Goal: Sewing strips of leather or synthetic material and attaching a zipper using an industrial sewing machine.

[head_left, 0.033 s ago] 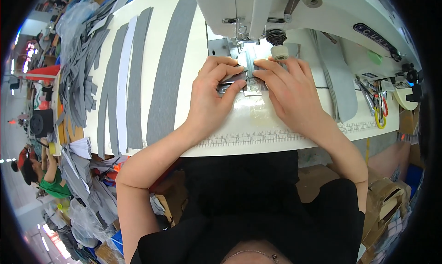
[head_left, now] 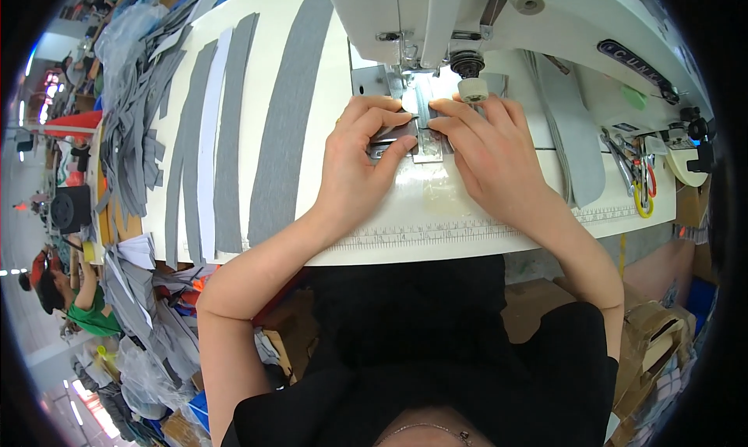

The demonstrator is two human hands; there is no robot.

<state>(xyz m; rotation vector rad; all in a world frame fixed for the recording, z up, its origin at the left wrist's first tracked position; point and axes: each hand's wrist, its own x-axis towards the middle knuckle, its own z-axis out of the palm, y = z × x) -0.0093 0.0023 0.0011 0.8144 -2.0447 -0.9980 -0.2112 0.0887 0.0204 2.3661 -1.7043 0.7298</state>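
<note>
At the white sewing machine (head_left: 436, 19), my left hand (head_left: 358, 155) has bent fingers drawn together at the left of the presser area, over a dark metal plate (head_left: 370, 79). What they grip is too small to make out. My right hand (head_left: 491, 159) lies to the right, fingers extended and slightly curved, fingertips resting on a narrow pale grey-blue strip (head_left: 423, 96) beside the needle area. A clear guide piece (head_left: 428, 147) sits between both hands, in front of the needle, and the exact contact under my fingertips is partly hidden.
Grey strips (head_left: 284, 120) and a white strip (head_left: 214, 143) lie left on the worktable (head_left: 374, 252), beside piled grey cloth (head_left: 132, 159). Grey panels (head_left: 584, 159) and scissors (head_left: 647, 198) lie right. A ruler scale (head_left: 405, 233) runs along the front edge. A co-worker in green (head_left: 89, 315) is at left.
</note>
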